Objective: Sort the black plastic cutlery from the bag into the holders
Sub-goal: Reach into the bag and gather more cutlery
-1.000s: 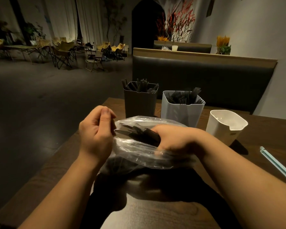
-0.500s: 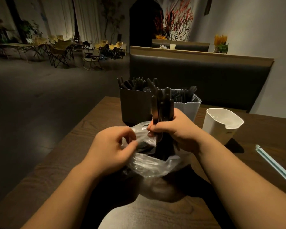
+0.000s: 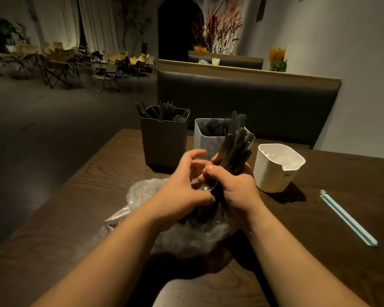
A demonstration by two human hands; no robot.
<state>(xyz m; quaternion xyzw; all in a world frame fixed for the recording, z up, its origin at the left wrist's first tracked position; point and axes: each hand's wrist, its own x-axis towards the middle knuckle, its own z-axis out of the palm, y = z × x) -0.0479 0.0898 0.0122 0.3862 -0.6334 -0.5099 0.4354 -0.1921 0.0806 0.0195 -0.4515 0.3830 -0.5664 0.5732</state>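
Black plastic cutlery (image 3: 233, 151) stands as a bundle in the right hand (image 3: 235, 191), whose grip is clenched round the bundle's lower half. The handles fan up and to the right out of the fist, and their tips overlap the rim of the middle white holder (image 3: 205, 144) in this view. The other ends run down past the palm towards the clear bag (image 3: 186, 240). The pieces are thin, matte and dark, packed too tightly to tell forks from knives. One glossy spoon bowl (image 3: 208, 187) shows between the two hands.

The left hand (image 3: 182, 191) is cupped against the bundle, with its thumb at the lower part and its fingers arched above. Whether its grip has closed on any piece cannot be told.

Half a second ago the left hand was pinching the mouth of the bag and the bundle stood nearly upright. Now that hand has left the bag, the bundle leans right, and the bag lies slumped on the tabletop (image 3: 319, 218) under both wrists. The dark holder (image 3: 164, 140) and the empty white holder (image 3: 275, 173) stand where they did.
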